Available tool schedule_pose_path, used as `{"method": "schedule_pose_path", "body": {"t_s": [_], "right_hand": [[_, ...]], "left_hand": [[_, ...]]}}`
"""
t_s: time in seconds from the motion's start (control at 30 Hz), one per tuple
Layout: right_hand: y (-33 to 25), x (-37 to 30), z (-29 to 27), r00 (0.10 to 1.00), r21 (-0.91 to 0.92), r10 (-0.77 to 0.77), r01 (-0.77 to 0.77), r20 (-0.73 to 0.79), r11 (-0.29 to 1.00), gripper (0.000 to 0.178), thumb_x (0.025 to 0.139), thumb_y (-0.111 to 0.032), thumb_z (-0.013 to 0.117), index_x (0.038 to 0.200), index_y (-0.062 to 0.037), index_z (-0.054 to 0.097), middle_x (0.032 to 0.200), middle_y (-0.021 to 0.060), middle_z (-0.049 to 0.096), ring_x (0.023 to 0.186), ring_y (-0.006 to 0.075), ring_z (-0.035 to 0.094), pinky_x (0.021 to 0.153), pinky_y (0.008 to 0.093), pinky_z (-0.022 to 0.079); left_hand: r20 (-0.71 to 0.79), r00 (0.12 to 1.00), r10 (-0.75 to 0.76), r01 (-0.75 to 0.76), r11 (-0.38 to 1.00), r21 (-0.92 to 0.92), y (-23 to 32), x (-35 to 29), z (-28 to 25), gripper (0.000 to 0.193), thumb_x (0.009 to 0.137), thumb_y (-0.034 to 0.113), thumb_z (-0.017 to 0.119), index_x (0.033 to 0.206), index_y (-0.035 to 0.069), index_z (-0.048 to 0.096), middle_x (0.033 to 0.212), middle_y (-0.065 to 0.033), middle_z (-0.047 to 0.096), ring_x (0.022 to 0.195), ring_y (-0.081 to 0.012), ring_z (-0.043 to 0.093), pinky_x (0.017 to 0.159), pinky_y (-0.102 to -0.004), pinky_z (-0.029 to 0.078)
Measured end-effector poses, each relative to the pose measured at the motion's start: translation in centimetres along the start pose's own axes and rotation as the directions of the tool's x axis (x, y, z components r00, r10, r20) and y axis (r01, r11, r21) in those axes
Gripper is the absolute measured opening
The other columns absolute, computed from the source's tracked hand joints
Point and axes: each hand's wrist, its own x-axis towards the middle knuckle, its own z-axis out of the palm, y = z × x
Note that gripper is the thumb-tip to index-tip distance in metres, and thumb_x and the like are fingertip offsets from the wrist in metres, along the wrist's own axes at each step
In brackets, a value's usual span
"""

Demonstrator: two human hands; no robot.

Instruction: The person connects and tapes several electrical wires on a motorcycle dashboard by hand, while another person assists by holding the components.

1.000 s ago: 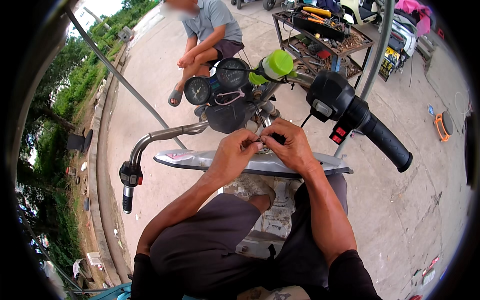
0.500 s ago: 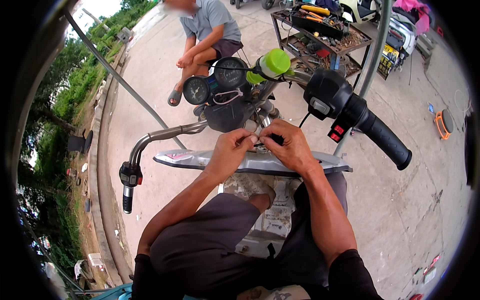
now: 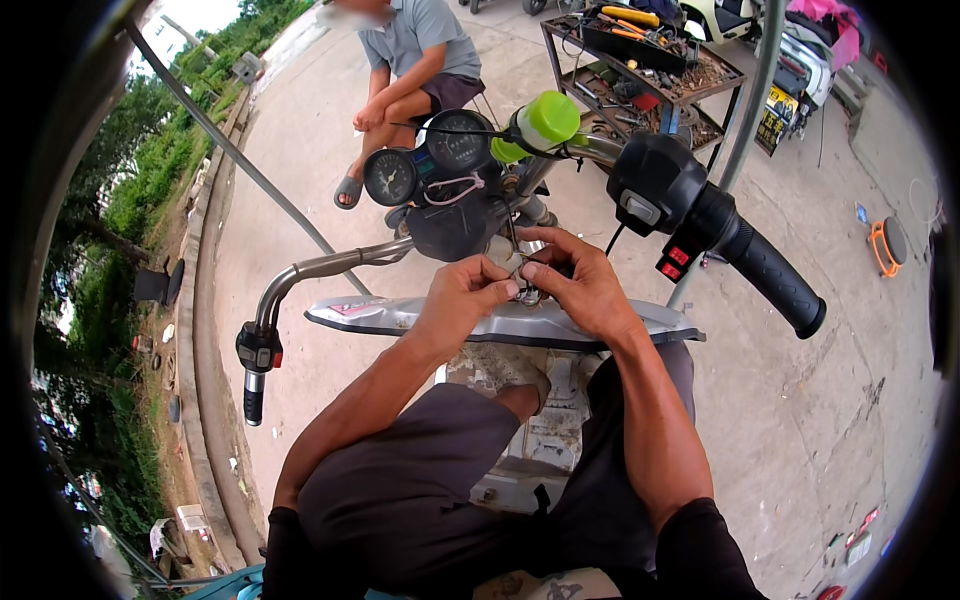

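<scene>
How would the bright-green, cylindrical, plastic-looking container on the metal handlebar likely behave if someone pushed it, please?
The container probably wouldn't roll away, since a thin black cord appears wrapped around it. Its smooth, rounded surface might feel slippery. Its plastic look suggests fairly stiff walls.

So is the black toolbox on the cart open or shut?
Open: orange-handled tools show inside the toolbox, no lid over them.

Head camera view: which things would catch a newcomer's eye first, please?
Probably the bright green container, fastened by the handlebar, just right of the round gauges. Next come the left hand and right hand, fingertips close together near the silver panel at the centre; anything between them is too small to tell.
</scene>
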Motion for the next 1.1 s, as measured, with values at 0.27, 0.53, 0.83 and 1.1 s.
{"method": "schedule_pose_path", "body": {"t_s": [0.27, 0.53, 0.83, 1.1], "right_hand": [[-1.0, -0.6, -0.5, 0.973, 0.020, 0.227, -0.228, 0.047, 0.973, 0.036, 0.101, -0.027, 0.068, 0.120, 0.0038, 0.070, 0.089, 0.0030, 0.069, 0.071, 0.0097, 0.059, 0.067, 0.0268, 0.052], [-0.9, -0.9, -0.9, 0.960, 0.081, 0.269, -0.275, 0.082, 0.958, 0.030, 0.103, -0.029, 0.065, 0.114, -0.0031, 0.074, 0.081, -0.0025, 0.065, 0.068, 0.0048, 0.057, 0.054, 0.0227, 0.043], [-0.7, -0.8, -1.0, 0.962, 0.110, 0.261, -0.268, 0.079, 0.957, 0.026, 0.101, -0.021, 0.065, 0.117, -0.0025, 0.073, 0.084, -0.0011, 0.067, 0.067, 0.0044, 0.058, 0.051, 0.0215, 0.042], [0.0, -0.8, -1.4, 0.958, 0.140, 0.277, -0.284, 0.071, 0.948, 0.024, 0.099, -0.017, 0.064, 0.115, -0.0008, 0.071, 0.085, 0.0004, 0.068, 0.067, 0.0047, 0.060, 0.050, 0.0211, 0.042]], "left_hand": [[0.016, 0.998, -0.058, 0.059, 0.989, -0.134, 0.3, 0.0, 0.5, 0.011, 0.098, 0.014, 0.072, 0.094, 0.004, 0.069, 0.088, 0.0006, 0.067, 0.075, -0.0060, 0.054, 0.069, -0.0226, 0.044], [-0.055, 0.998, 0.006, -0.011, 0.996, -0.086, -0.3, 0.1, 0.1, 0.013, 0.097, 0.014, 0.074, 0.100, 0.003, 0.070, 0.087, -0.0008, 0.068, 0.072, -0.0061, 0.053, 0.066, -0.0214, 0.044], [-0.012, 0.998, 0.068, -0.068, 0.998, -0.004, 0.6, -0.4, 1.0, 0.020, 0.093, 0.011, 0.078, 0.108, 0.000, 0.069, 0.091, -0.0015, 0.070, 0.076, -0.0050, 0.058, 0.066, -0.0199, 0.045], [0.048, 0.998, 0.047, -0.051, 0.995, 0.088, 0.5, -0.3, 1.1, 0.019, 0.094, 0.003, 0.074, 0.111, 0.000, 0.069, 0.097, -0.0002, 0.070, 0.084, -0.0043, 0.059, 0.072, -0.0216, 0.047]]}}
